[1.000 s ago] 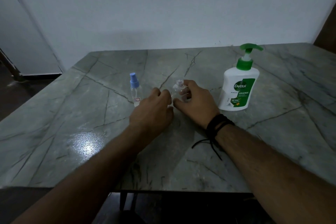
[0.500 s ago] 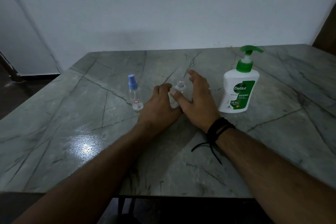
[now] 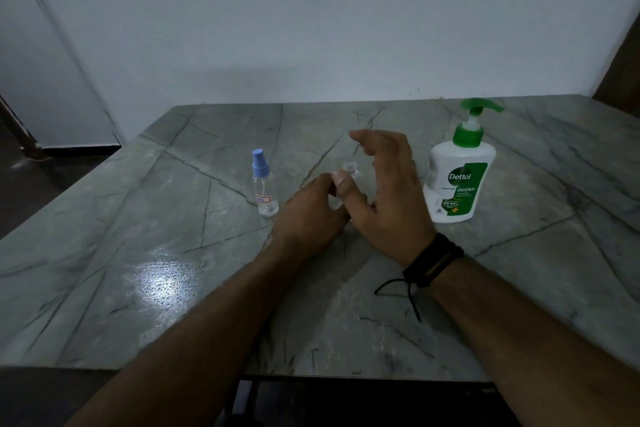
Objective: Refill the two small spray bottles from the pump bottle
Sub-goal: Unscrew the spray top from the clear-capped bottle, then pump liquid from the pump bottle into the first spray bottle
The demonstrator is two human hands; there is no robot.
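Clear uncapped spray bottle (image 3: 349,173) between hands.

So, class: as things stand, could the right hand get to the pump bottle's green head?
Probably yes. The right hand is open beside the uncapped small bottle, and the pump bottle stands just to its right with nothing between them; its green head is uncovered.

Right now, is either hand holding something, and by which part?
The left hand seems to grip the uncapped clear bottle by its lower body, mostly hidden. The right hand is open beside it, holding nothing.
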